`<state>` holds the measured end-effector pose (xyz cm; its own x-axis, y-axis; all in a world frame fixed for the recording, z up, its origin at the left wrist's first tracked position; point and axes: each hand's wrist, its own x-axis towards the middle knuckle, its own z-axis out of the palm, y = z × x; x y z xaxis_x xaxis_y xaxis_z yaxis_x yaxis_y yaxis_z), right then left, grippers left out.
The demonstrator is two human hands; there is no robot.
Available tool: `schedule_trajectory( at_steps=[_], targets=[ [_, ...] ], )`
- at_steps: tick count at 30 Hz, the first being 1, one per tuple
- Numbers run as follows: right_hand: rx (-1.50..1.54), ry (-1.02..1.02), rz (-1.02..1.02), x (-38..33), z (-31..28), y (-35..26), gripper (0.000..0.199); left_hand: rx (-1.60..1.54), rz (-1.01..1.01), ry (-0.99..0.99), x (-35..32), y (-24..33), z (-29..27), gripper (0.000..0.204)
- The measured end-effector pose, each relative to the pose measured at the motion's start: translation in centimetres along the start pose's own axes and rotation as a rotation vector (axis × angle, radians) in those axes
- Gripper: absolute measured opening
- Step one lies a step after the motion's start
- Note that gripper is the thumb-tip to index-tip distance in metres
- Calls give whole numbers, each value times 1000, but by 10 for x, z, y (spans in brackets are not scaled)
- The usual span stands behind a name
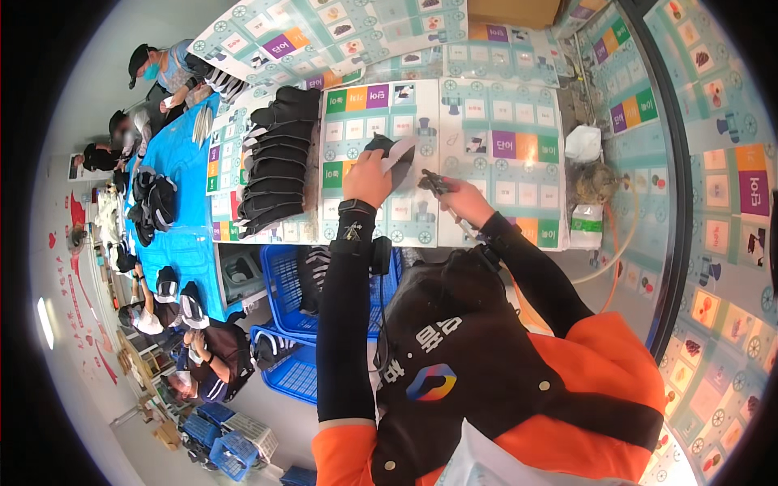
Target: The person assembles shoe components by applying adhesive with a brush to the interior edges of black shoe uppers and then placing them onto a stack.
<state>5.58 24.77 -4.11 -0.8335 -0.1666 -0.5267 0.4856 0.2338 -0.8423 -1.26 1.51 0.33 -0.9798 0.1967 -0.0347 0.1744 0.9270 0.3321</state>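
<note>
Over the printed tabletop, my left hand (369, 180) is closed on a small black fabric piece (401, 166) that looks like a shoe upper, with a pale strip (399, 151) across it. To its right, my right hand (468, 202) grips a dark metal hand tool (433, 183) that looks like pliers. The tool's head points toward the black piece and is apart from it. Left of my left hand lies a long overlapping row of black shoe uppers (275, 166).
Blue plastic baskets (279, 296) with black-and-white striped pieces stand below the table's front edge. A blue-covered table (174, 243) at the left holds more black pieces, with several people beside it. A white bag (583, 144) and an orange hose (613, 267) are at the right.
</note>
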Motion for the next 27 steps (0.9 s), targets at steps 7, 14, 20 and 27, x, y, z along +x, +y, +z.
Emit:
schedule_trajectory(
  at_steps=[7,14,20,27],
  targets=[
    [-276,231,-212,30,27,30,30,-27,-11,22,1,3,4,38],
    [-207,133,-167,38,45,34,27,6,-35,6,-5,-10,0,38],
    [-276,153,-154,45,47,33,26,-41,-28,38,-9,-11,-3,40],
    [-255,144,-181,50,47,24,28,-83,-57,27,-10,-19,-5,43]
  ],
)
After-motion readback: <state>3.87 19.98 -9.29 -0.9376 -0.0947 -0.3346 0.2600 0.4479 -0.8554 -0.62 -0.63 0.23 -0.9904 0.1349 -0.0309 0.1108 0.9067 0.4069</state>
